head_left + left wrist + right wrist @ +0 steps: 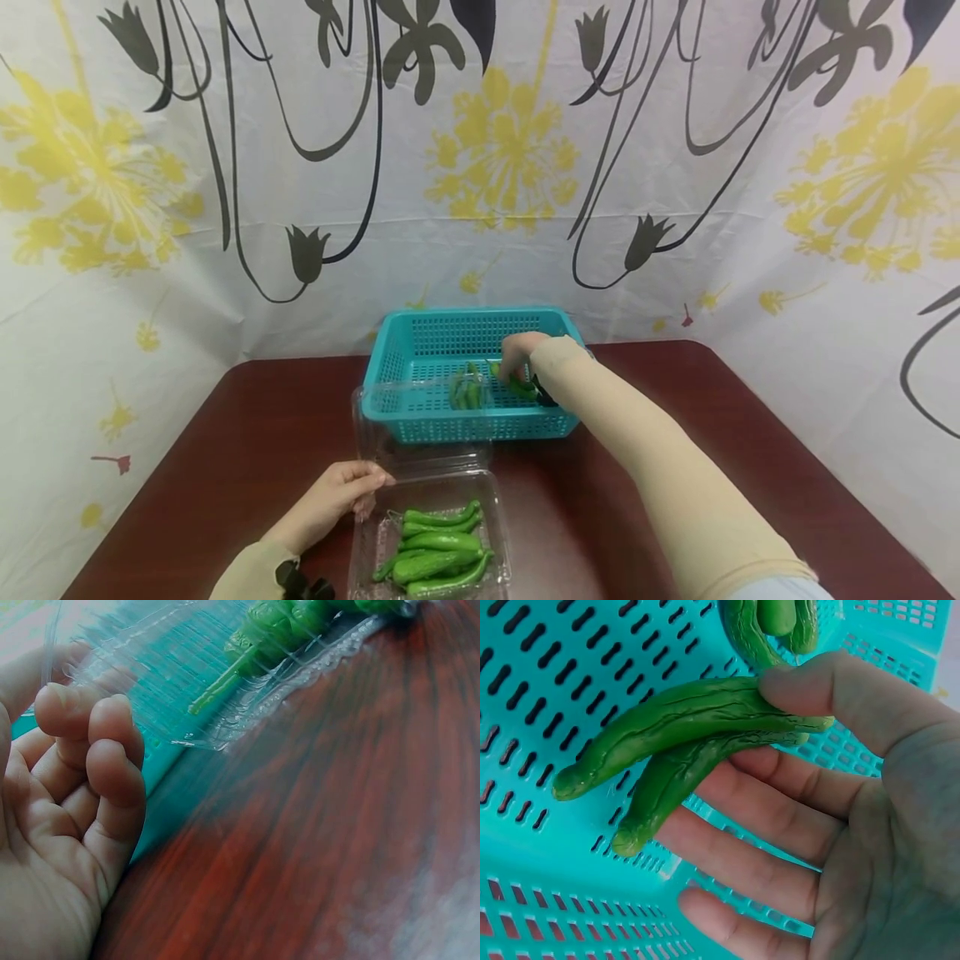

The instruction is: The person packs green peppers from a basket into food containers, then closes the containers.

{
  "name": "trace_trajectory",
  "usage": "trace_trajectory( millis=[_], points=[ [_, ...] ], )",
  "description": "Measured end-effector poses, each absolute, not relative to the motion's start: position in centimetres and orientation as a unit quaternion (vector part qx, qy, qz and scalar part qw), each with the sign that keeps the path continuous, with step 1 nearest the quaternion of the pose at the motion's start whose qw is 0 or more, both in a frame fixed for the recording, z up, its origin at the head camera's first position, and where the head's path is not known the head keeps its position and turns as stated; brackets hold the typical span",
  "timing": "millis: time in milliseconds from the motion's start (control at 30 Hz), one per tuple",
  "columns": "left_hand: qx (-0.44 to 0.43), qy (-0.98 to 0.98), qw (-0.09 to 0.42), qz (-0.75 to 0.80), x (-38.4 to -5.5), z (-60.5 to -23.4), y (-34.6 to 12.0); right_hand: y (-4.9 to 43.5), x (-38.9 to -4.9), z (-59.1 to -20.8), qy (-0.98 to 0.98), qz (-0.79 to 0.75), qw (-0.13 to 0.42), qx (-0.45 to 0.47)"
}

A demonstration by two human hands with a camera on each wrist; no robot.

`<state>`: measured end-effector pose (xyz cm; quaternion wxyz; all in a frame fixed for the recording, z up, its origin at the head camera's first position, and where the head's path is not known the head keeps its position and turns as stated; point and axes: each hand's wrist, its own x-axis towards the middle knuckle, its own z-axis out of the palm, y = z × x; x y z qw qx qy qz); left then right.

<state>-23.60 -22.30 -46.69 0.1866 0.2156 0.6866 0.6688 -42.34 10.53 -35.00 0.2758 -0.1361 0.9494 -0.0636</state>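
Pepper (pixel 679 716) partly under right thumb (pixel 821 684), clear container (pixel 442 486) cut off, basket (pixel 480 314) part-hidden.

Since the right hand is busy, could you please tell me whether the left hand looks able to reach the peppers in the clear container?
Probably yes: the left hand touches the left edge of the clear container, whose lid is open, leaving the green peppers uncovered.

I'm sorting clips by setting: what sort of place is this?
Probably a makeshift tabletop workspace, perhaps staged: creased, flower-printed sheeting closes in the back and both sides of a dark red table, which bears a turquoise basket and a clear plastic container with green peppers.
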Motion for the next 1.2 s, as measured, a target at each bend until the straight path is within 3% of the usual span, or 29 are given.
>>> trace_trajectory(
  millis=[733,1200],
  points=[
    [0.198,0.708,0.192,0.651,-23.4,-46.2,-22.1,13.1,-41.1,-31.6,0.949,-0.134,0.249,-0.138],
    [0.201,0.701,0.198,0.655,-23.2,-46.1,-22.2,15.2,-39.6,-30.3,0.94,-0.177,0.226,-0.184]
  ],
)
